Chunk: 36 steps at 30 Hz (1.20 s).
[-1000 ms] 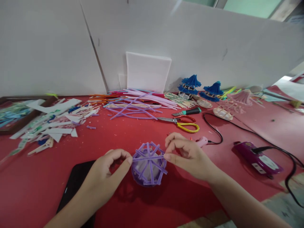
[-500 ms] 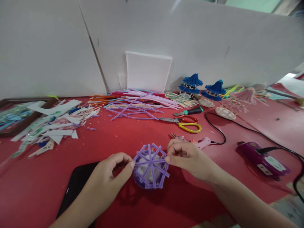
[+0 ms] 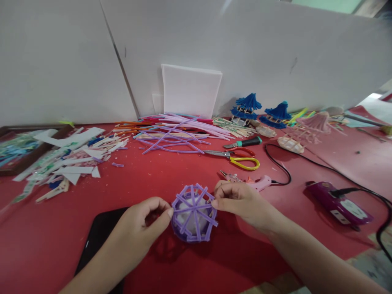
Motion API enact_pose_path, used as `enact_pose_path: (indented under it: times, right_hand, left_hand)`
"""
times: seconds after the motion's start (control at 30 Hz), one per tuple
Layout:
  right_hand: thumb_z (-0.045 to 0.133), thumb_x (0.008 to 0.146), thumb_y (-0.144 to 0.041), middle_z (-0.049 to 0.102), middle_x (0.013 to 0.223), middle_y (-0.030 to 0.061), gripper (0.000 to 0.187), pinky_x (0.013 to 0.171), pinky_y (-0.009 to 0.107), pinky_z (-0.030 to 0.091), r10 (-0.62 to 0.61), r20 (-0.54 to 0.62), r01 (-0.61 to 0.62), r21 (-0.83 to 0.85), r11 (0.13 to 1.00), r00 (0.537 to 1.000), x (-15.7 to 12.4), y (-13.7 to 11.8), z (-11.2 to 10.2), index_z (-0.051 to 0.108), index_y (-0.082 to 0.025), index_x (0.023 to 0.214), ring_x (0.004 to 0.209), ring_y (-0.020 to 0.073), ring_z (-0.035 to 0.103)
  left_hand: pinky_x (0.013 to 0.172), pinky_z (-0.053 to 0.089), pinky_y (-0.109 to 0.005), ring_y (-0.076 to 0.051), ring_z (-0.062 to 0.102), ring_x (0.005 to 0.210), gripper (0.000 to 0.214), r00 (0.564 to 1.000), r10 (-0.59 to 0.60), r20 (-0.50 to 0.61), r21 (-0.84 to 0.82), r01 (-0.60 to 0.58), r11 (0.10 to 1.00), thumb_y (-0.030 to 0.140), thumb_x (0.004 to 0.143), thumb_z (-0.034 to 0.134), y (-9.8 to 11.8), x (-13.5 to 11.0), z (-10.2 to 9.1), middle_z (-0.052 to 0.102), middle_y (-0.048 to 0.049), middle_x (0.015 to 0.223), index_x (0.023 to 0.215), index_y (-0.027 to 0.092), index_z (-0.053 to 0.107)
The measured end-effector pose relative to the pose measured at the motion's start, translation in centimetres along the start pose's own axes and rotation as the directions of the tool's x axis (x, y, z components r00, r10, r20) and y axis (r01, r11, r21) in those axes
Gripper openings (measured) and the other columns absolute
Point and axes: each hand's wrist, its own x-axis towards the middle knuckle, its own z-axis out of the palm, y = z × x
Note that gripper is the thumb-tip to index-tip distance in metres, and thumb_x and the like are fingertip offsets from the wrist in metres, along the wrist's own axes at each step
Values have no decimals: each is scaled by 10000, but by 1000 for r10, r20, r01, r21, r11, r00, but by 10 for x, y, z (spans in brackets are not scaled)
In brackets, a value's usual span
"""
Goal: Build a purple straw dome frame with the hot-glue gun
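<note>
A round frame of purple pipe cleaners [image 3: 194,209] is held over the red table, its strips crossing at the centre like wheel spokes. Beneath the strips a whitish, rounded mass shows through. My left hand [image 3: 150,224] pinches the left end of a strip at the rim between thumb and fingertips. On the opposite side, my right hand [image 3: 239,204] pinches the rim in the same way. Just behind my right hand lies a pink glue gun [image 3: 260,183], partly covered by the fingers.
Scissors [image 3: 245,162] and a green-black utility knife [image 3: 248,142] lie behind. Loose pipe cleaners [image 3: 171,132] are heaped by the wall. Blue roofed models [image 3: 247,107] stand right of them. A purple power strip [image 3: 339,204] trails cables; a dark phone [image 3: 98,232] lies under my left arm.
Both hands keep their pinch on the purple frame, which has hardly moved. The whole view has shifted very slightly.
</note>
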Motion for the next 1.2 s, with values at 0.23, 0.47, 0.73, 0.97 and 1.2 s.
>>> enact_pose_path:
  times: [0.23,0.47,0.73,0.97,1.2]
  right_hand:
    - [631,814,-302,640,914,51,144,781,329,466,-191,73,203,-228,952,979,-5,-8,-14,675,-189,737,850,177,609]
    - [516,743,-136,649,1140,90,413,962,551,424,-507,-141,221,-779,586,850,-26,29,-92,633,-278,1112,1091,345,578]
    - [483,716,-86,660,1104,119,501,877,493,482,-407,83,290,-829,479,910,-24,59,-109,592,-232,1183,1036,319,609]
    - [552,804,-174,671,889,77,224,633,289,494,-537,71,458,-620,637,841,-29,18,-79,596,-206,1021,741,193,631]
    - [549,721,-128,651,754,65,90,580,285,463,-535,127,527,-460,715,835,-25,-12,-33,585,-192,772,665,182,605]
  left_hand:
    - [548,403,-236,-157,532,603,246,1000,-16,-25,-115,13,993,411,778,547,-6,1,-1,597,9,627,663,203,606]
    - [551,410,-145,-84,456,582,161,935,-73,-348,-581,-154,799,315,721,692,-14,6,-5,503,57,604,628,214,610]
    - [348,369,-138,-34,418,434,152,909,-376,-181,-914,-13,407,250,658,753,-7,11,-3,538,65,723,685,186,618]
    - [352,382,-140,-39,447,436,148,915,-375,-146,-910,25,414,253,694,720,-4,9,0,546,60,703,666,172,599]
    - [344,339,-142,-5,403,377,211,946,-290,-148,-875,12,485,334,678,744,-4,5,1,569,65,729,664,164,619]
